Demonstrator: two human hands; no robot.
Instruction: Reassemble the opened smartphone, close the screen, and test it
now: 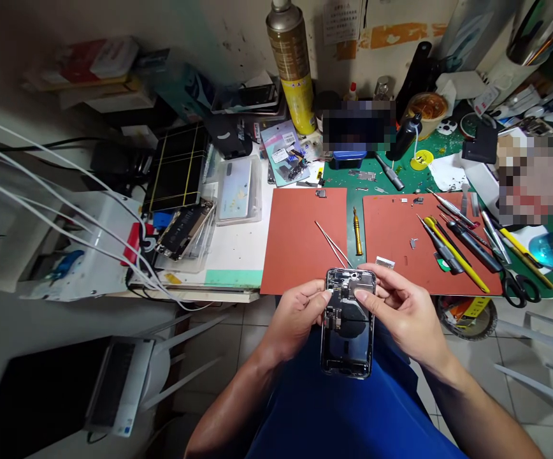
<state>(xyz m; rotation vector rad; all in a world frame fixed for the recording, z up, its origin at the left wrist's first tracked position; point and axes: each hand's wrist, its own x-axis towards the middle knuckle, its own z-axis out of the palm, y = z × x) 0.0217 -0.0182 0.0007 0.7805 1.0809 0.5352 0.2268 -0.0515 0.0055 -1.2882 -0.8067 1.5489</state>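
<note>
hidden: phone point(348, 347) side under left hand point(300, 315) | blurred: pixelated patch point(359, 124) | cut off: spray can point(292, 64) top

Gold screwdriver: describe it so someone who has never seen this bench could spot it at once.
The left red mat and right red mat lie side by side. The gold screwdriver lies in the green gap between them. It alone is short and golden.

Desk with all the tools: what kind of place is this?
Most likely a phone repair bench. The left hand and right hand hold an opened phone, and tweezers and a gold screwdriver lie on red mats.
</note>
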